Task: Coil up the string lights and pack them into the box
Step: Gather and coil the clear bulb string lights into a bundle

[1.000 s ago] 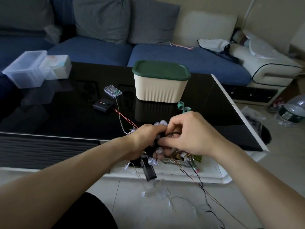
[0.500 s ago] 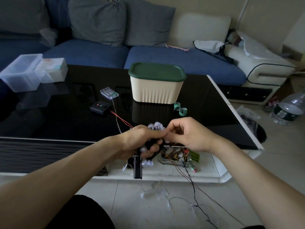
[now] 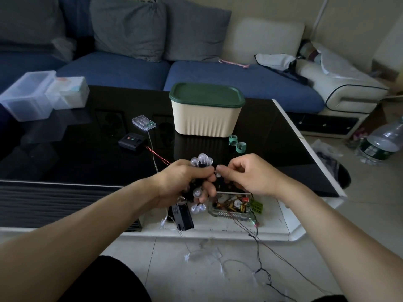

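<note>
Left hand (image 3: 185, 186) grips the coiled string lights (image 3: 200, 162) over the counter's (image 3: 272, 136) near edge; right hand (image 3: 246, 175) pinches what looks like the next bulb. Risk: trailing wire (image 3: 259, 253) on the floor snags the lower shelf clutter, or the coil springs loose. The box (image 3: 207, 118) sits lidded mid-counter, open room around it.

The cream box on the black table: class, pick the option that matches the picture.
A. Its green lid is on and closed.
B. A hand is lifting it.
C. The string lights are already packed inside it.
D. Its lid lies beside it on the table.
A: the green lid sits flat on the cream box, while the string lights are in the left hand, away from the box.
</note>
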Available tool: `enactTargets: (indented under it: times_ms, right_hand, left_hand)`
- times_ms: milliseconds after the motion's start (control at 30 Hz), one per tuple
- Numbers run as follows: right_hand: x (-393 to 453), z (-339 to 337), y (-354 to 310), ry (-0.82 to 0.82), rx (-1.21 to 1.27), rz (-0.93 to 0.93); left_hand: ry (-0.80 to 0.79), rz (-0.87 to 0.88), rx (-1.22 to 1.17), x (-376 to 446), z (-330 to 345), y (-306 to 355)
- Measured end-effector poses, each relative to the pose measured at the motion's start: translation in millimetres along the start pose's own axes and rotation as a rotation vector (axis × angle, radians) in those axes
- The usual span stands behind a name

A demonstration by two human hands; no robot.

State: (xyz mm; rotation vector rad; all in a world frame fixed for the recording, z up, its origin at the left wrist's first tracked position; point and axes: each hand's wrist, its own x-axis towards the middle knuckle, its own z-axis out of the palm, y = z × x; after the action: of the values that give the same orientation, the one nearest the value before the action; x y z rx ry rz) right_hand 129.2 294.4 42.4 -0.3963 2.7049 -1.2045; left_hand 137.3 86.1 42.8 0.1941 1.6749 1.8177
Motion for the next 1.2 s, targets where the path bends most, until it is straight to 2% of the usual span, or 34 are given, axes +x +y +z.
enactTargets:
  times_ms: [200,333,433,633,800,933,1067,1200]
  right_hand:
    - [3,-8,18,-0.077,0.026,0.151]
    - [-1,-12,22,-0.184,0.160,0.218]
    - [-3,-5,16,-0.205,0.187,0.208]
    - [-6,17,-16,-0.252,-0.012,0.107]
    - [-12,34,-40,-0.246,-0.232,-0.049]
    - [-17,36,-49,-0.299,-0.265,-0.066]
    - [-19,35,-51,-0.210,-0.336,-0.148]
    - [-20,28,-51,-0.137,-0.326,-0.144]
  left_hand:
    - [0.219,0.079,-0.241,1,-4,12]
    - [0.313,0.126,-0.398,1,-9,16]
    - [0.333,0.142,-0.463,1,-9,17]
    - [0.349,0.207,-0.593,2,-7,20]
    - [0.280,0.174,-0.532,3,-6,19]
    - [0.276,0.124,-0.399,2,-1,16]
    - [0.268,0.108,-0.306,-1,7,17]
    - [0.295,0.088,-0.257,-2,4,17]
